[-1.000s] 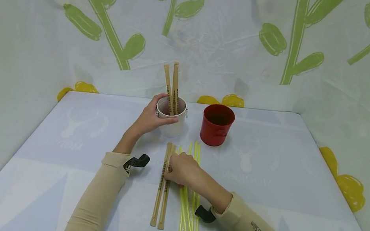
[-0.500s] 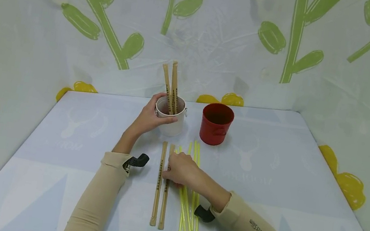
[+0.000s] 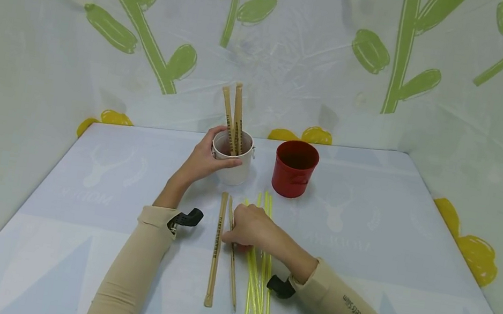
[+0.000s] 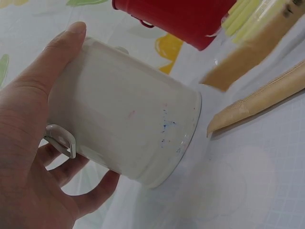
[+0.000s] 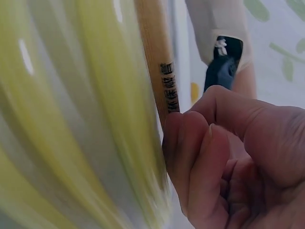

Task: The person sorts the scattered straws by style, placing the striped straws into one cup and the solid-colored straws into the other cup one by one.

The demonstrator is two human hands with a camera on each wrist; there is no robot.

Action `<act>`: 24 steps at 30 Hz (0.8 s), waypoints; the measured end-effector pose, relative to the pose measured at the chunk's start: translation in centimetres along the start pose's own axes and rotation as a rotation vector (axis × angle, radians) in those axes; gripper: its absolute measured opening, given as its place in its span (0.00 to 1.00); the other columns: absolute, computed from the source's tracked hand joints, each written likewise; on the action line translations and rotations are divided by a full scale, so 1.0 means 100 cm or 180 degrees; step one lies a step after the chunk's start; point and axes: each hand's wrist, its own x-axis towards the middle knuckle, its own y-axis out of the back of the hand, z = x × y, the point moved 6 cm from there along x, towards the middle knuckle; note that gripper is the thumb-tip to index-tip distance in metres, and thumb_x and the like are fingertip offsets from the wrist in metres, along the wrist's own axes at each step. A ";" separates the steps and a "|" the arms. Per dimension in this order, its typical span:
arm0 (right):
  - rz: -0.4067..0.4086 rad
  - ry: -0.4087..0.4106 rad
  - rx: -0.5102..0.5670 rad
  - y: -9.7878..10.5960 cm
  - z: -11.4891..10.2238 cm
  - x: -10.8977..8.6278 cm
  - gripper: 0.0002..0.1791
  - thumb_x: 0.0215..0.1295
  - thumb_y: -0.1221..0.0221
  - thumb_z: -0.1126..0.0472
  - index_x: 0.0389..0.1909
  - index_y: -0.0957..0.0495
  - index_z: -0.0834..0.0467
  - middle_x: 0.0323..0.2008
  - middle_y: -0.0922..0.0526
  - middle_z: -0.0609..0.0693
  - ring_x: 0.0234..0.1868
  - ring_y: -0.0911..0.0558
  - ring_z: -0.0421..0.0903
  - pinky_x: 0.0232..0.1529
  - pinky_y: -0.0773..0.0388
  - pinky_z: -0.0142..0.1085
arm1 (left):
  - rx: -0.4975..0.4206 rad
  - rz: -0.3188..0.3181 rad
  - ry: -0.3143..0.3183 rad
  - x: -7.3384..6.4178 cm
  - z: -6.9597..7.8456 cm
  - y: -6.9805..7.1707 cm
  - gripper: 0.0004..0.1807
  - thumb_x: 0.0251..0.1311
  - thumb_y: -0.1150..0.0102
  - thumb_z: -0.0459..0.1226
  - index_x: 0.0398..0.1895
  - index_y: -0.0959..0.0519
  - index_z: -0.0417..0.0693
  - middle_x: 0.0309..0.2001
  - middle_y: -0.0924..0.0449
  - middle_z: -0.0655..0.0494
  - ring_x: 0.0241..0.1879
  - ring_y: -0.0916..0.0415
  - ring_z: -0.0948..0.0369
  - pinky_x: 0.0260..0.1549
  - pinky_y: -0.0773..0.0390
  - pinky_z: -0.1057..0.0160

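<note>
My left hand (image 3: 200, 163) grips the white bucket (image 3: 235, 174) by its side, thumb along the front near the rim and fingers round the far side. Two paper-wrapped sticks (image 3: 237, 109) stand in that bucket, leaning left. In the right wrist view, the thumb and fingertips of my right hand (image 5: 233, 148) pinch a brown paper-wrapped stick (image 5: 155, 43) with dark printing. It lies slanted in the head view, its near end pointing right. A second such stick (image 3: 215, 260) lies on the table just left of it.
Several yellow straws (image 3: 254, 301) in clear wrapping lie right beside and partly under my right hand. A red bucket (image 3: 291, 181) stands right of the white one. A patterned cloth wall (image 3: 293, 76) rises behind the table's back edge.
The two sticks on the table have come apart, the left one shifting left. The pinched stick has turned onto its narrow side and its near end has swung right. My left hand has stayed put.
</note>
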 end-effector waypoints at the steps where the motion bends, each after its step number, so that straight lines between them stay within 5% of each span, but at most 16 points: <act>1: -0.0002 0.0010 0.0024 0.001 0.001 0.000 0.18 0.59 0.33 0.52 0.15 0.20 0.57 0.11 0.21 0.49 0.13 0.23 0.43 0.15 0.32 0.29 | -0.0002 0.0000 -0.0002 0.000 0.000 0.000 0.51 0.47 0.24 0.52 0.72 0.45 0.67 0.70 0.38 0.51 0.69 0.38 0.53 0.64 0.34 0.43; 10: 0.0020 0.0229 0.0373 0.019 0.003 -0.001 0.14 0.60 0.34 0.53 0.17 0.17 0.54 0.15 0.17 0.50 0.18 0.17 0.44 0.24 0.20 0.33 | -0.0044 -0.0014 -0.0017 0.002 -0.002 -0.001 0.52 0.46 0.24 0.53 0.73 0.46 0.66 0.70 0.37 0.50 0.68 0.37 0.53 0.64 0.33 0.44; 24: -0.0052 0.0455 0.0605 0.038 0.003 -0.009 0.11 0.62 0.37 0.57 0.22 0.18 0.56 0.17 0.16 0.49 0.18 0.16 0.43 0.25 0.18 0.34 | -0.0078 0.0016 -0.0007 0.001 -0.002 -0.001 0.51 0.46 0.24 0.52 0.72 0.45 0.67 0.69 0.37 0.51 0.67 0.35 0.52 0.62 0.32 0.45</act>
